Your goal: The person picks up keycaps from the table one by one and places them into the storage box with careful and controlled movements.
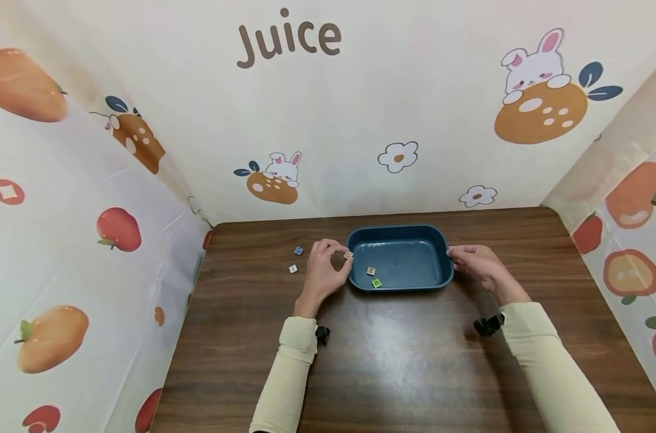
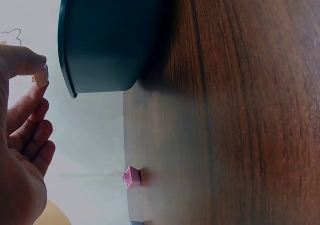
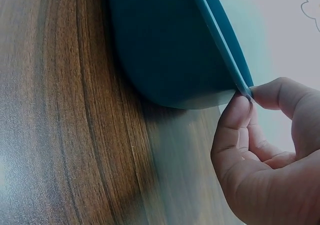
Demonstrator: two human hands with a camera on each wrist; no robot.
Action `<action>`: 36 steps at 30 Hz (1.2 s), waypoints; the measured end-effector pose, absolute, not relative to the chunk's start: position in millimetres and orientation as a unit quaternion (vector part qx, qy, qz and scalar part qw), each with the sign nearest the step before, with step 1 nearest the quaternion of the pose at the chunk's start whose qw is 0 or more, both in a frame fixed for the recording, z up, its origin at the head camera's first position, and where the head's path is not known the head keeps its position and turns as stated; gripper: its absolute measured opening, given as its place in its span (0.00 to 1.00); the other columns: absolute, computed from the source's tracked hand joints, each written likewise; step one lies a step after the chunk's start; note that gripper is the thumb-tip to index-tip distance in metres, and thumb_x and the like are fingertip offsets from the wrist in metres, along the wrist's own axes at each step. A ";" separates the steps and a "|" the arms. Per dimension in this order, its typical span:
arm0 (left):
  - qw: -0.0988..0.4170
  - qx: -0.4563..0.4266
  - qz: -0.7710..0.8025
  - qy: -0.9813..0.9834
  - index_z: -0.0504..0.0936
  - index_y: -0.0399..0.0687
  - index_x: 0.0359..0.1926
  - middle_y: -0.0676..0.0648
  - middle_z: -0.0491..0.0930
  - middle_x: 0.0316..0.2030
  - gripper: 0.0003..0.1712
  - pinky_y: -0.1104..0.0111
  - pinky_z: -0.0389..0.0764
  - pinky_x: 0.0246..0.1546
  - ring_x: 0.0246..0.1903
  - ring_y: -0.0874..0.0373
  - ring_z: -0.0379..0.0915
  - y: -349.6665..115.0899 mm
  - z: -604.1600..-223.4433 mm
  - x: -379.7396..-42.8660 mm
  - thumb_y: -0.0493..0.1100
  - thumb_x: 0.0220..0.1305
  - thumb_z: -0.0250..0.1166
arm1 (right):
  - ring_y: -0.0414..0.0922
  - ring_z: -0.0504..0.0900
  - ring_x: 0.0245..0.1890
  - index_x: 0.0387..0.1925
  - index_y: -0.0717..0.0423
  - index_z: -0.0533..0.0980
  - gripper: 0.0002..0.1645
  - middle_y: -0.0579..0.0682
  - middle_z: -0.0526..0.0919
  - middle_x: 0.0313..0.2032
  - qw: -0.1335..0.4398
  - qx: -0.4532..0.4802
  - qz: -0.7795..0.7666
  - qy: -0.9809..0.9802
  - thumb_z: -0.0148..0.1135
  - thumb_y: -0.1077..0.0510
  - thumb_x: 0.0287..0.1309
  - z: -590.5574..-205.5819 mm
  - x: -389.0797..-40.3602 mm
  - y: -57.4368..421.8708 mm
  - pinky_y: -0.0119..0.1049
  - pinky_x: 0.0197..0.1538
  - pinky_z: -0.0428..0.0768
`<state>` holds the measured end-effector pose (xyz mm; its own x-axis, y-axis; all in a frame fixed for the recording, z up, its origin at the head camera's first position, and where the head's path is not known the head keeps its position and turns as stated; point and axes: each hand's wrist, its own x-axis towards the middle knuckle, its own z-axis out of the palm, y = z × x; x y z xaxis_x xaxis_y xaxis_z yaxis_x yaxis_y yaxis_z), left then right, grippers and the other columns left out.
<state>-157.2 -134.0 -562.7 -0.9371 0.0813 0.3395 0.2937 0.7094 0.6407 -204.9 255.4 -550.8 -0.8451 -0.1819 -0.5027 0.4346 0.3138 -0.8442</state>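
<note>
My left hand (image 1: 325,269) pinches a small tan block (image 1: 348,255) between thumb and fingertips, right at the left rim of a dark blue tray (image 1: 398,288). In the left wrist view the block (image 2: 41,78) shows just outside the tray's wall (image 2: 107,45). At the opposite end, my right hand (image 1: 479,267) grips the tray's rim; the right wrist view has the thumb on one side of that rim (image 3: 227,55) and a finger on the other. Inside the tray, near its left end, lie a light brown block (image 1: 371,271) and a green block (image 1: 377,282).
Left of my left hand, a blue block (image 1: 298,250) and a pale block (image 1: 292,269) lie on the brown wooden table (image 1: 241,337). A pink block (image 2: 132,177) shows in the left wrist view. A printed backdrop (image 1: 339,120) rises behind the table and along both sides.
</note>
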 end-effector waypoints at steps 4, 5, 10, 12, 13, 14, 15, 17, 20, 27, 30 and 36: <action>0.145 -0.105 -0.366 -0.913 0.90 0.49 0.44 0.49 0.82 0.47 0.10 0.53 0.80 0.56 0.52 0.50 0.74 -133.7 -561.3 -157.6 0.48 0.66 0.73 | 0.25 0.82 0.41 0.72 0.71 0.69 0.36 0.36 0.83 0.47 0.272 0.090 -0.576 0.766 0.58 0.47 0.77 -551.0 -206.4 254.1 0.26 0.52 0.86; 0.146 -0.107 -0.364 -0.914 0.90 0.49 0.44 0.49 0.82 0.47 0.10 0.54 0.80 0.56 0.52 0.50 0.75 -133.2 -561.5 -157.5 0.48 0.66 0.73 | 0.25 0.82 0.42 0.73 0.70 0.69 0.37 0.36 0.84 0.48 0.275 0.093 -0.574 0.765 0.57 0.47 0.78 -550.8 -206.3 254.5 0.27 0.53 0.86; 0.138 -0.115 -0.362 -0.915 0.90 0.50 0.44 0.49 0.82 0.47 0.10 0.52 0.80 0.58 0.51 0.51 0.75 -127.3 -564.2 -154.5 0.49 0.67 0.72 | 0.26 0.83 0.42 0.74 0.69 0.68 0.37 0.34 0.85 0.45 0.286 0.106 -0.569 0.763 0.57 0.46 0.78 -550.8 -203.9 256.7 0.28 0.53 0.86; 0.139 -0.119 -0.364 -0.913 0.90 0.49 0.44 0.49 0.82 0.47 0.10 0.50 0.78 0.61 0.52 0.50 0.75 -124.9 -565.0 -153.9 0.48 0.67 0.73 | 0.26 0.83 0.42 0.74 0.69 0.68 0.37 0.32 0.85 0.44 0.284 0.104 -0.573 0.762 0.57 0.46 0.78 -551.8 -203.7 256.9 0.27 0.52 0.86; 0.141 -0.120 -0.363 -0.913 0.90 0.49 0.44 0.48 0.82 0.47 0.10 0.50 0.78 0.62 0.51 0.50 0.75 -124.0 -565.6 -153.6 0.48 0.66 0.73 | 0.26 0.83 0.41 0.74 0.69 0.68 0.37 0.32 0.85 0.43 0.282 0.102 -0.575 0.761 0.58 0.46 0.78 -552.4 -203.9 256.9 0.26 0.52 0.86; 0.143 -0.121 -0.363 -0.913 0.90 0.49 0.43 0.48 0.82 0.47 0.10 0.49 0.77 0.63 0.51 0.49 0.75 -123.1 -566.2 -153.6 0.48 0.66 0.73 | 0.26 0.83 0.41 0.73 0.70 0.68 0.37 0.31 0.84 0.42 0.281 0.099 -0.577 0.761 0.58 0.46 0.78 -552.6 -204.0 256.8 0.26 0.51 0.86; 0.144 -0.122 -0.363 -0.912 0.90 0.48 0.43 0.48 0.82 0.47 0.10 0.49 0.77 0.63 0.51 0.49 0.76 -122.4 -566.6 -153.6 0.48 0.65 0.74 | 0.26 0.83 0.41 0.73 0.70 0.68 0.37 0.30 0.84 0.42 0.280 0.097 -0.579 0.760 0.58 0.46 0.78 -553.0 -204.3 256.7 0.26 0.51 0.86; 0.145 -0.123 -0.362 -0.913 0.90 0.48 0.43 0.48 0.82 0.46 0.11 0.50 0.77 0.62 0.51 0.50 0.76 -121.2 -567.3 -153.6 0.48 0.65 0.74 | 0.25 0.83 0.41 0.72 0.70 0.69 0.36 0.29 0.84 0.41 0.276 0.095 -0.582 0.758 0.59 0.47 0.77 -553.1 -204.7 256.1 0.25 0.50 0.86; 0.143 -0.123 -0.359 -0.914 0.90 0.48 0.43 0.48 0.83 0.47 0.11 0.53 0.79 0.57 0.51 0.51 0.76 -120.2 -568.1 -153.6 0.48 0.64 0.74 | 0.25 0.83 0.41 0.71 0.71 0.70 0.35 0.32 0.84 0.44 0.272 0.091 -0.584 0.759 0.59 0.48 0.77 -552.3 -204.6 254.5 0.25 0.50 0.86; 0.127 -0.125 -0.351 -0.919 0.91 0.49 0.44 0.49 0.83 0.48 0.12 0.56 0.80 0.56 0.52 0.52 0.75 -117.8 -568.1 -152.2 0.50 0.65 0.74 | 0.26 0.82 0.41 0.69 0.71 0.72 0.34 0.43 0.82 0.54 0.266 0.087 -0.583 0.763 0.58 0.47 0.77 -551.0 -203.6 250.0 0.26 0.51 0.86; 0.121 -0.130 -0.350 -0.920 0.90 0.50 0.44 0.50 0.83 0.48 0.12 0.56 0.80 0.57 0.53 0.52 0.75 -115.9 -568.7 -152.5 0.50 0.66 0.73 | 0.25 0.82 0.40 0.69 0.72 0.72 0.34 0.37 0.82 0.48 0.266 0.086 -0.589 0.758 0.58 0.49 0.78 -550.7 -203.6 249.8 0.25 0.50 0.86; 0.113 -0.140 -0.344 -0.922 0.90 0.49 0.44 0.50 0.83 0.48 0.11 0.55 0.80 0.58 0.53 0.52 0.75 -111.2 -570.9 -151.2 0.49 0.65 0.74 | 0.26 0.83 0.40 0.70 0.70 0.72 0.33 0.33 0.83 0.43 0.273 0.094 -0.594 0.751 0.58 0.49 0.77 -552.5 -205.3 255.0 0.27 0.50 0.86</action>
